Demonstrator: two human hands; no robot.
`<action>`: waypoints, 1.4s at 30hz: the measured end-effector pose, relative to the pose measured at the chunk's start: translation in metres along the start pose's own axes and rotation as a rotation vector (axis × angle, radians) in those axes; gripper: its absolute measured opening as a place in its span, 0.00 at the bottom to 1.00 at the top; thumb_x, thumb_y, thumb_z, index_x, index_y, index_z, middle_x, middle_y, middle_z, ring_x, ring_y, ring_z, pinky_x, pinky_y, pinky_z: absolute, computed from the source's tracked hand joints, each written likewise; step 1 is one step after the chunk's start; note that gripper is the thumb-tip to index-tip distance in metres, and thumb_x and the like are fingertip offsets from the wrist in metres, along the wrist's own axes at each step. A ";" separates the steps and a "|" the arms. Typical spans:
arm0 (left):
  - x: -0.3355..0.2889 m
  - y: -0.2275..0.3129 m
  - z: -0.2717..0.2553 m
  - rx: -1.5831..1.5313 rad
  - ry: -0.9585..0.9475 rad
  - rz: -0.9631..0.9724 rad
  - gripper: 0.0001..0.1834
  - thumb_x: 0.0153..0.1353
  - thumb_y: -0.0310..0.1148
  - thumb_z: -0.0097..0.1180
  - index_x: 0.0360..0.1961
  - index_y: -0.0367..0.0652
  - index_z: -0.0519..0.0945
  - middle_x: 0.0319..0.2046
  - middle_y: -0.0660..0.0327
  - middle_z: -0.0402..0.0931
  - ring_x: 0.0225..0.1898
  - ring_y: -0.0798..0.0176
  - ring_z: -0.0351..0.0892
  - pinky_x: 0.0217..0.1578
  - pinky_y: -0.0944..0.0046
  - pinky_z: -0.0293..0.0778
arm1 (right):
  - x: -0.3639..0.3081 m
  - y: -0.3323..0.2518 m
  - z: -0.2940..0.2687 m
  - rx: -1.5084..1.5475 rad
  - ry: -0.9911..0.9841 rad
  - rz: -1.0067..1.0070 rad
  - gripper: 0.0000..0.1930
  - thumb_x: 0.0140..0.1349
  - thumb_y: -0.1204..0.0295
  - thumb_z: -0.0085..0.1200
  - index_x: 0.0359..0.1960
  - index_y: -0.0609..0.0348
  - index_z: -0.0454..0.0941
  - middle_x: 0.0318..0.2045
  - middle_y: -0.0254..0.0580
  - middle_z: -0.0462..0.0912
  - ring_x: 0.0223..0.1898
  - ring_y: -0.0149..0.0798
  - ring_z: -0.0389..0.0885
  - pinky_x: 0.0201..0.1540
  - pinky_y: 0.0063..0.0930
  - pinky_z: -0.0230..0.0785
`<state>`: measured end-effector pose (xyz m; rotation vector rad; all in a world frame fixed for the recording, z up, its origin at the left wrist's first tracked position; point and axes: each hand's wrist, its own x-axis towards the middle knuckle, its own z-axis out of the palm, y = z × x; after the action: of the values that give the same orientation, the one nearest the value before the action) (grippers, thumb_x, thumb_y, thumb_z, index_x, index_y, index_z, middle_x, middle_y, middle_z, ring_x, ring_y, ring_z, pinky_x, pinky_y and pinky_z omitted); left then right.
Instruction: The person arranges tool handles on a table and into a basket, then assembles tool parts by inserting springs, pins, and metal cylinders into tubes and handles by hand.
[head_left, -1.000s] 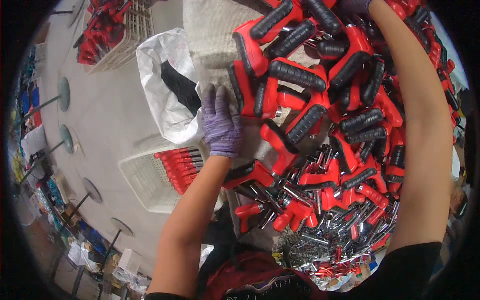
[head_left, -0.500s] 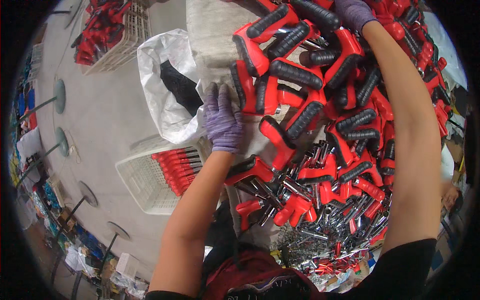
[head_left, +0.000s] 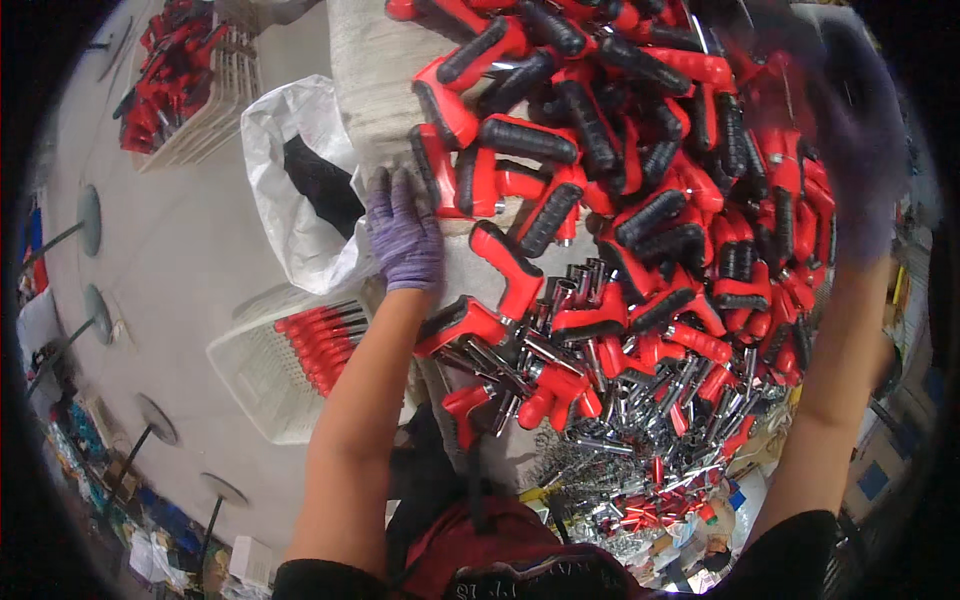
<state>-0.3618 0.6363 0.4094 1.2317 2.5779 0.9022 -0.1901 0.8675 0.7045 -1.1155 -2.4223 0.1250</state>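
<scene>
I see the purple-gloved left hand (head_left: 405,235) lying flat, fingers extended, left of centre, beside red-and-black angled plastic handles (head_left: 650,218) heaped at upper centre, but for the blurred right hand (head_left: 858,150), upper right, I cannot tell its grip.

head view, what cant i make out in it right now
All in the head view:
Right hand: motion blur hides whether it holds anything.
Left hand: the hand itself hides what lies under its palm.
White sack: the black material in its opening is too dark to identify.
Lower crate: the left forearm covers part of it.
Upper crate: cut off by the top edge.
</scene>
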 end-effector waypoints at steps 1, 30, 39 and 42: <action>-0.001 0.002 0.002 -0.022 0.000 -0.001 0.23 0.57 0.33 0.46 0.55 0.44 0.66 0.58 0.48 0.60 0.59 0.44 0.59 0.58 0.50 0.57 | -0.021 0.002 -0.027 0.137 -0.161 0.185 0.16 0.57 0.73 0.51 0.47 0.64 0.71 0.35 0.38 0.80 0.40 0.34 0.78 0.43 0.25 0.70; 0.000 -0.002 0.003 0.033 0.010 -0.010 0.25 0.52 0.29 0.48 0.55 0.45 0.67 0.56 0.48 0.61 0.58 0.44 0.61 0.56 0.50 0.60 | -0.094 0.023 0.061 -0.142 -0.360 -0.182 0.10 0.54 0.75 0.50 0.38 0.54 0.74 0.35 0.43 0.78 0.37 0.44 0.78 0.39 0.34 0.71; -0.001 0.008 0.004 0.024 0.009 0.020 0.24 0.52 0.28 0.48 0.54 0.44 0.68 0.57 0.48 0.62 0.57 0.44 0.62 0.54 0.52 0.62 | 0.074 0.054 0.207 -0.520 -0.787 0.035 0.13 0.57 0.69 0.43 0.38 0.57 0.78 0.42 0.53 0.77 0.44 0.47 0.77 0.43 0.37 0.70; -0.002 0.011 0.003 0.040 0.018 0.020 0.24 0.52 0.28 0.48 0.53 0.44 0.68 0.56 0.48 0.62 0.55 0.44 0.64 0.52 0.51 0.63 | 0.071 0.079 0.225 -0.647 -0.854 -0.201 0.13 0.56 0.70 0.46 0.42 0.53 0.77 0.43 0.48 0.78 0.44 0.47 0.77 0.44 0.37 0.71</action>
<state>-0.3519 0.6414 0.4130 1.2675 2.6145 0.8740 -0.2763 0.9972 0.5109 -1.2210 -3.4830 -0.3464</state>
